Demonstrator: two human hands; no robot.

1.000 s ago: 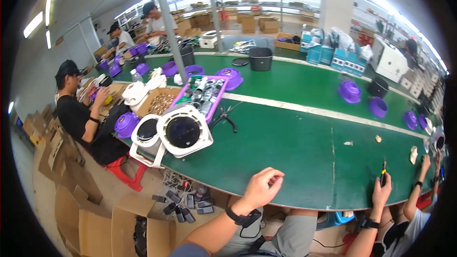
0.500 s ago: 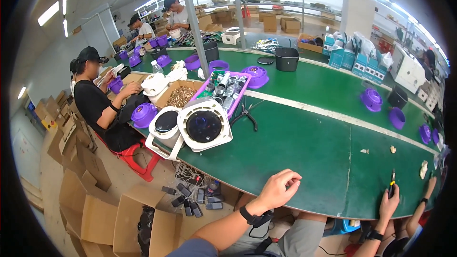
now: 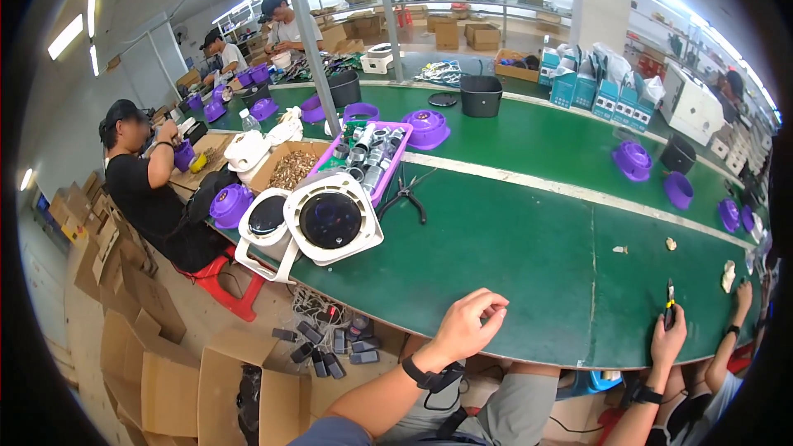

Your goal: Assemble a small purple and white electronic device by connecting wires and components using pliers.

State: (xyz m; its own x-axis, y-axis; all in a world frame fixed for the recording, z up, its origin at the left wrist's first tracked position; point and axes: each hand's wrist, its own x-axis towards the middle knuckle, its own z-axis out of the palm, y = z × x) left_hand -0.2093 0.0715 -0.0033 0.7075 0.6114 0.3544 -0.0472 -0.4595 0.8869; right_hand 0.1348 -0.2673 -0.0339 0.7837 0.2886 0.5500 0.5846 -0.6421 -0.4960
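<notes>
My left hand rests over the near edge of the green table, fingers loosely curled in, nothing visible in them. A black band circles that wrist. At the right, my right hand is closed round small pliers with yellow-and-black handles, jaws pointing away from me. Just right of it, a co-worker's hand lies near a crumpled cream-coloured piece. Two smaller scraps lie beyond the pliers. Left of my left hand stand white-framed devices with round black faces.
Larger black pliers lie beside a purple tray of metal cylinders. A box of small brass-coloured parts sits left of it. Purple housings stand on the far strip. Adapters and cartons are on the floor.
The whole view has shifted slightly left and up. The seated co-worker at the left has raised a hand and lifted a purple part. My hands keep nearly the same poses.
</notes>
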